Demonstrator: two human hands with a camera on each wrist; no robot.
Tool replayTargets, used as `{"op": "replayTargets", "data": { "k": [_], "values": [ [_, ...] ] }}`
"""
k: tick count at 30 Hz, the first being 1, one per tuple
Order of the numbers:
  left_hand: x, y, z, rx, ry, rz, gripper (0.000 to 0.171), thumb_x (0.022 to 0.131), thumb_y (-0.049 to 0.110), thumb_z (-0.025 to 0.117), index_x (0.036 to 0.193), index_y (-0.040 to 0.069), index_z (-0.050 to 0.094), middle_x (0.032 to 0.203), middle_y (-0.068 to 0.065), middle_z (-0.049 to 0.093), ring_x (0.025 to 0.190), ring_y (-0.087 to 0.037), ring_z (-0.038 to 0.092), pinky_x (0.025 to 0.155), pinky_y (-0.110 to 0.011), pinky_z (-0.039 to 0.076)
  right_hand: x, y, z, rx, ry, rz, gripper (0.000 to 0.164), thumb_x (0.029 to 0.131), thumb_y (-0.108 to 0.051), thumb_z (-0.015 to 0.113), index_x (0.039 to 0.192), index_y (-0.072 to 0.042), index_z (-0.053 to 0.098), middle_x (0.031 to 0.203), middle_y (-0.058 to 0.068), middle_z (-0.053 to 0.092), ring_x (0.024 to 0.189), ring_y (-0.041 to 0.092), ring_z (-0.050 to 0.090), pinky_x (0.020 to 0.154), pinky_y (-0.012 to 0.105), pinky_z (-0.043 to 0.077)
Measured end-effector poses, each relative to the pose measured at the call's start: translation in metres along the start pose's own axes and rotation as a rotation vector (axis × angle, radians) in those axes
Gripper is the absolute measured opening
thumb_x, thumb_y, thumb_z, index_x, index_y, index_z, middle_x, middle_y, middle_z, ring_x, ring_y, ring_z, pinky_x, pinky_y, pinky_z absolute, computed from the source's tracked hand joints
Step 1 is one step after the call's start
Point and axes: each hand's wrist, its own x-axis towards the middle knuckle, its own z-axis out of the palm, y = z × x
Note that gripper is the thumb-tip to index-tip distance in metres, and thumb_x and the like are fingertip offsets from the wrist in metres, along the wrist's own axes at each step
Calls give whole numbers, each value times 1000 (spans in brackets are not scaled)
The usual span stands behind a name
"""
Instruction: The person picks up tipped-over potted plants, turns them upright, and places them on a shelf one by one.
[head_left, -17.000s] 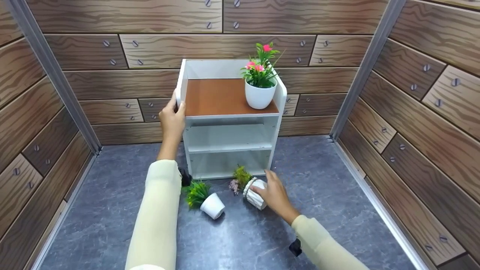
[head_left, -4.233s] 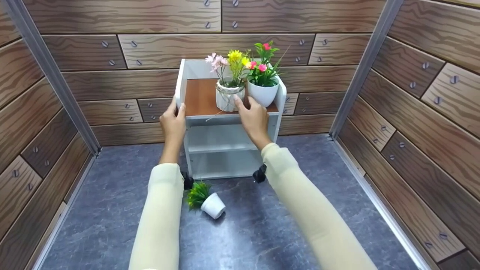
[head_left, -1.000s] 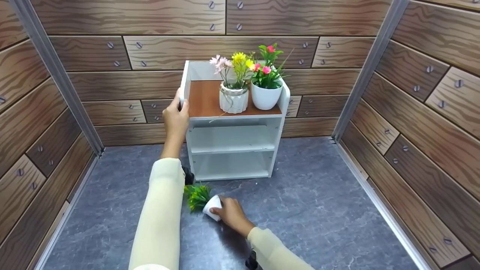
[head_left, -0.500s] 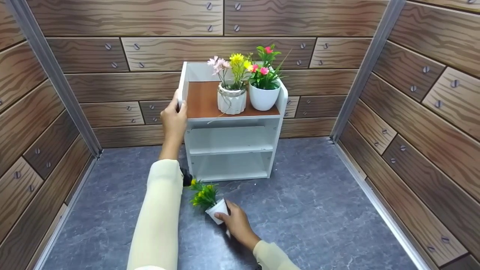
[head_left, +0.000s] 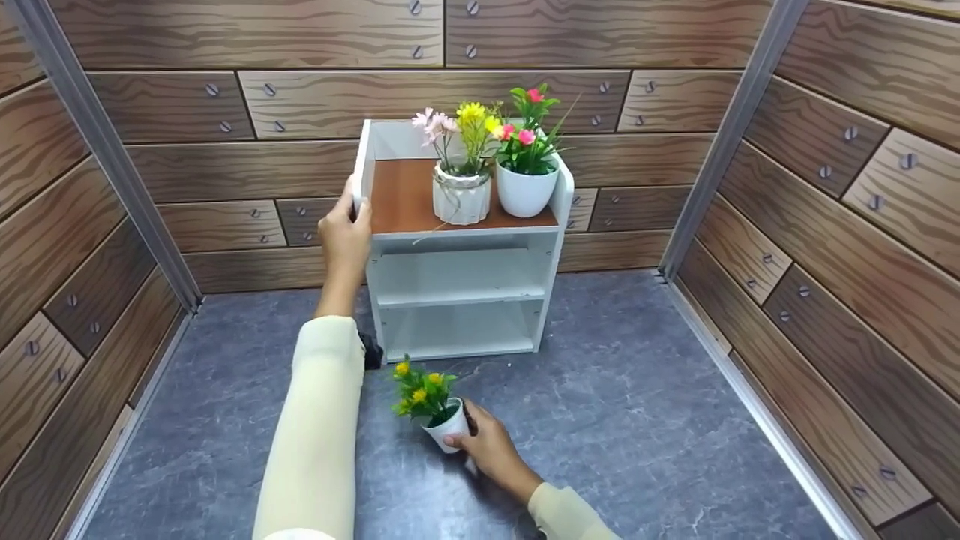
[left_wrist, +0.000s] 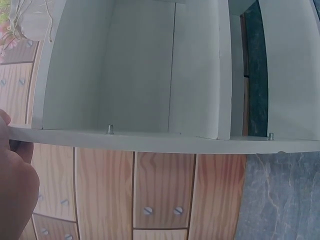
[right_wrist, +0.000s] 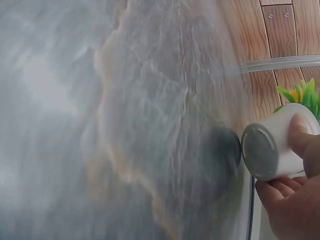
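Observation:
My right hand [head_left: 491,450] grips the white pot of a small artificial plant [head_left: 444,427] with yellow blooms, tilted in front of the shelf unit. In the right wrist view, thumb and fingers are round the pot [right_wrist: 280,127], its base facing the camera. My left hand [head_left: 346,240] holds the left side panel of the white shelf unit [head_left: 461,301], thumb in front; its other fingers are partly hidden behind the panel. On the brown top stand a ribbed white pot [head_left: 462,199] with pink and yellow flowers and a smooth white pot [head_left: 526,187] with red-pink flowers.
The shelf unit has two lower compartments and stands on a grey marbled floor [head_left: 660,405]. Wood-patterned walls [head_left: 300,169] enclose the back and sides. The brown top surface [head_left: 403,191] shows left of the ribbed pot.
The ribbed pot went from the floor to the shelf top beside the other pot. My right hand then took hold of the small plant lying on the floor and tipped it more upright, slightly rightward.

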Motion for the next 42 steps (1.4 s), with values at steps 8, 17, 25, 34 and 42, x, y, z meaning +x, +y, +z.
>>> {"op": "replayTargets", "data": {
  "k": [8,17,25,34,42],
  "values": [
    [0,-1,1,18,17,13,44,96,11,61,140,8,60,115,-26,70,92,-35,64,86,-49,53,-1,4,-9,-14,-49,36,77,81,-14,83,146,7,46,138,28,56,124,40,58,103,51,48],
    [-2,0,1,-21,-11,-15,44,99,13,60,143,8,57,124,-25,67,107,-32,66,92,-46,54,7,8,-4,37,-16,50,69,79,-11,85,138,4,53,128,22,65,121,37,61,101,50,49],
    [-3,2,0,-21,-11,-19,44,100,13,60,143,7,57,125,-25,67,109,-33,66,94,-45,54,12,14,1,115,-30,36,65,83,-10,83,140,-1,52,135,22,61,127,39,58,101,47,51],
    [-2,0,-1,-14,-9,-17,44,100,14,60,143,8,57,125,-25,67,110,-33,67,94,-45,54,13,17,1,207,-39,55,73,82,-9,83,146,-3,48,142,20,57,133,37,53,106,47,47],
    [-2,0,0,-7,-13,-7,43,100,13,60,143,7,57,122,-24,68,103,-32,67,89,-46,55,11,10,2,316,-22,43,76,84,-3,80,149,-2,41,148,24,50,138,41,47,109,47,44]
  ]
}}
